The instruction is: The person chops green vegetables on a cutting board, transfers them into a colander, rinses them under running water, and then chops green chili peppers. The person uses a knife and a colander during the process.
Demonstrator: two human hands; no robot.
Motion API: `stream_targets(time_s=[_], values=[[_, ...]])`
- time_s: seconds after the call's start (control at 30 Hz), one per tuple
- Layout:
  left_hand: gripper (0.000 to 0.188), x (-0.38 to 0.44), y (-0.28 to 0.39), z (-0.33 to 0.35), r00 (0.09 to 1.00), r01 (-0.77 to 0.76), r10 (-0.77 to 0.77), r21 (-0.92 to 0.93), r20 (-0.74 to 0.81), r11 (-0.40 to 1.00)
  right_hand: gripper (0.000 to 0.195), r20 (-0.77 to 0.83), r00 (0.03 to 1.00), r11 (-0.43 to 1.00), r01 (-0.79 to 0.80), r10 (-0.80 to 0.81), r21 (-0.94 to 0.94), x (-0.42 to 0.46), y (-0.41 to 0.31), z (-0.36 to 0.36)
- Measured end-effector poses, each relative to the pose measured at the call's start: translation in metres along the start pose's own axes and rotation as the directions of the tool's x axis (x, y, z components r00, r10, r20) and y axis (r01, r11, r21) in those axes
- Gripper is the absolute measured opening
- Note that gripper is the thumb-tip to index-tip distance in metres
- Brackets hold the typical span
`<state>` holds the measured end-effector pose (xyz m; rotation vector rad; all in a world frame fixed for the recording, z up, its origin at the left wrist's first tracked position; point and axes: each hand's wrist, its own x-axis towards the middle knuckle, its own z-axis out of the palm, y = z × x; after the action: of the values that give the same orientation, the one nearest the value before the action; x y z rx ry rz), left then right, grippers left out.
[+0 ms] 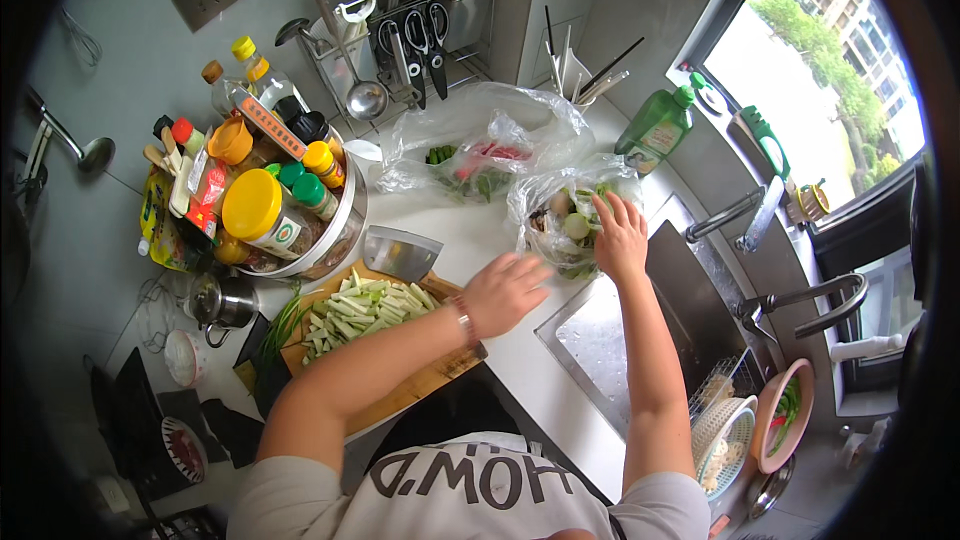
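Note:
My right hand (621, 236) lies against the right side of a clear plastic bag (536, 199), its fingers stretched out and apart. Inside that bag are vegetable scraps (576, 226), some pale and round, others green and leafy. My left hand (506, 294), blurred by motion, is over the white counter (469, 221) with nothing seen in it. It is between the bag and a wooden cutting board (420, 397). Pale green vegetable strips (360, 315) are heaped on the board. A cleaver blade (403, 253) lies flat at the board's far edge.
Behind is another plastic bag (555, 109) holding green and red vegetables. Seasoning jars crowd a round white rack (352, 210) at left. A steel sink (592, 337) with a faucet (795, 307) lies right, near a green detergent bottle (656, 127). Baskets (724, 442) stand at lower right.

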<state>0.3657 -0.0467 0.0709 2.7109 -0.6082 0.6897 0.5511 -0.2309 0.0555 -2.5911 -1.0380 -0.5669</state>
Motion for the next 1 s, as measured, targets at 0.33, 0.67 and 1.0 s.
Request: stream_targets(time_s=[0.33,0.67,1.0], values=[[0.016,0.059,-0.057,0.042,0.950,0.126,-0.173,0.188,0.261,0.974,0.013,0.043,0.918,0.761,-0.354,0.395,0.544,0.036,0.065,-0.027],[0.018,0.016,-0.046,-0.044,0.948,0.312,-0.317,-0.172,-0.005,0.934,0.047,-0.073,0.993,0.925,-0.060,0.094,0.376,0.028,0.028,-0.064],[0.018,-0.202,0.067,-0.110,0.654,0.708,-0.719,-0.147,-0.235,0.691,0.042,-0.106,0.864,0.647,0.445,-0.492,0.619,-0.034,-0.155,-0.049]])
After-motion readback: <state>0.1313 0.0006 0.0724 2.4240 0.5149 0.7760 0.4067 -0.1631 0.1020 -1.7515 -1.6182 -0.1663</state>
